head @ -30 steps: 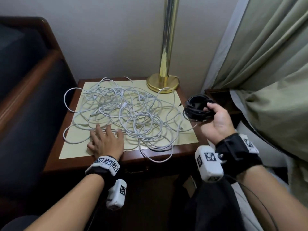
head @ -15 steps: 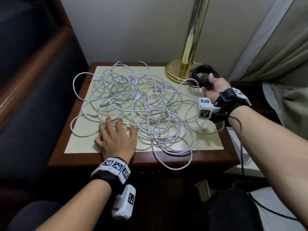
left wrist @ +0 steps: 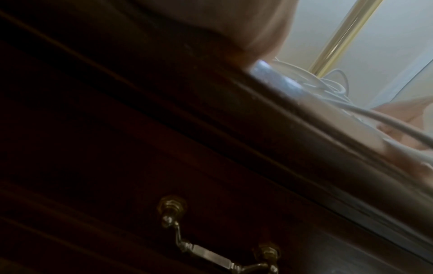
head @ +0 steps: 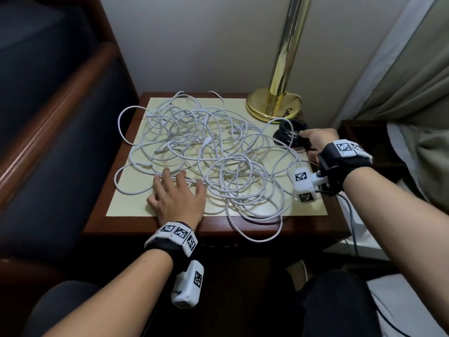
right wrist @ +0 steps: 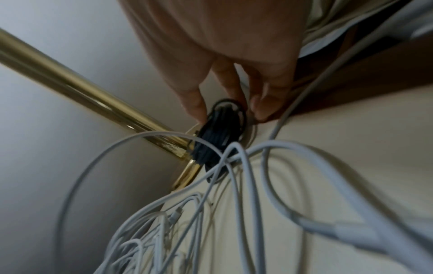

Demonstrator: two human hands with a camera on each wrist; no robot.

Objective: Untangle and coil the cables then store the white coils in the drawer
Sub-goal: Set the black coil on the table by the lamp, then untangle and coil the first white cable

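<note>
A dark wooden nightstand (head: 323,229) with a pale yellow top carries a sprawling tangle of white cables (head: 218,161), one loop drooping over the front edge. A brass lamp (head: 274,105) stands at the back right corner. The left hand (head: 178,200) lies flat, fingers spread, on the tangle's near side. Beside the lamp base, the right hand (head: 318,139) pinches a coiled black cable (head: 289,136) between thumb and fingers against the tabletop. Below, the drawer (left wrist: 164,166) is closed, its brass handle (left wrist: 218,246) hanging down.

Left hand (head: 178,200) flat, right hand (head: 318,139) pinching.
</note>
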